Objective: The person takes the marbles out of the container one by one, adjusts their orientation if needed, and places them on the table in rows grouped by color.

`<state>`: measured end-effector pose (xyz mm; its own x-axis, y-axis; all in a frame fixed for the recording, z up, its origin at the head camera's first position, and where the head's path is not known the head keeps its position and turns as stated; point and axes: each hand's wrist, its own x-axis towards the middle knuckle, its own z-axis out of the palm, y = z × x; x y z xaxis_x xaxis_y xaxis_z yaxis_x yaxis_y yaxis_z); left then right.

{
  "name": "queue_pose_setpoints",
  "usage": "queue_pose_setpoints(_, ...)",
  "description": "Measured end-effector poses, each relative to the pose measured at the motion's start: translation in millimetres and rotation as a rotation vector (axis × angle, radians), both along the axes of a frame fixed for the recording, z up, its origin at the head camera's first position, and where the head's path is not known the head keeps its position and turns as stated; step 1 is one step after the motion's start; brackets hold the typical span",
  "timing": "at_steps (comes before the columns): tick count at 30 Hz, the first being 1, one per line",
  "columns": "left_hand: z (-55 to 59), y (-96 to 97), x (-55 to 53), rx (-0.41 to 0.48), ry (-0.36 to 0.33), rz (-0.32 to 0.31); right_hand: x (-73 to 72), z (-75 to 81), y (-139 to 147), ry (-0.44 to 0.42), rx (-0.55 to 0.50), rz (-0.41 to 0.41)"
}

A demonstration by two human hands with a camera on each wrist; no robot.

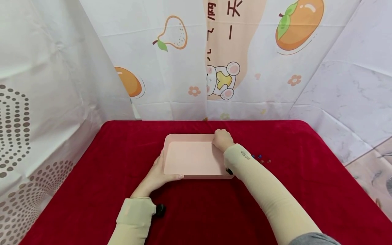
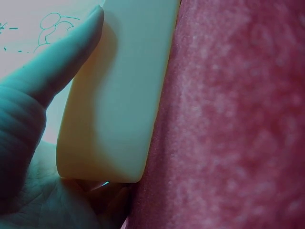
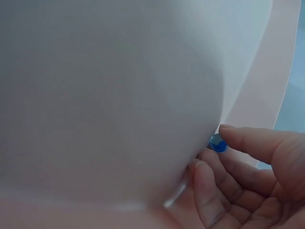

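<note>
A shallow pale pink tray (image 1: 194, 158) lies on the red cloth. My left hand (image 1: 157, 177) holds its near left corner: the thumb lies along the front wall and the fingers are against the left side. In the left wrist view, the tray's outer wall (image 2: 131, 95) rests between thumb and palm; most fingers are hidden behind the corner. My right hand (image 1: 222, 139) is at the tray's far right corner. Between its thumb and fingers it pinches a small clear and blue marble (image 3: 218, 143), low against the inside of the tray. The head view hides this marble.
Several small marbles, among them a blue marble (image 1: 259, 156) and a brownish marble (image 1: 269, 161), lie on the red cloth (image 1: 294, 190) right of the tray, beside my right forearm. Printed curtains (image 1: 183, 75) hang behind the table and at both sides.
</note>
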<state>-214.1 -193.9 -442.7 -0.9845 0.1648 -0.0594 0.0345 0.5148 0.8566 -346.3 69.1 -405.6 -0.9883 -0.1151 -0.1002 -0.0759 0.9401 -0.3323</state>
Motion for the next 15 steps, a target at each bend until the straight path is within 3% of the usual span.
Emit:
queue_pose_setpoints(4,0.5,0.2,0.3,0.005,-0.004,0.005,-1.3,-1.2,1.8,-0.024,-0.026,-0.024)
queue_pose_setpoints(8,0.3,0.1,-0.1,0.003,-0.009,0.009,-3.3,0.9,6.1,-0.064,-0.115,-0.058)
queue_pose_setpoints(15,0.2,0.2,0.1,-0.008,-0.008,0.009,1.0,19.7,18.0,-0.104,-0.419,-0.078)
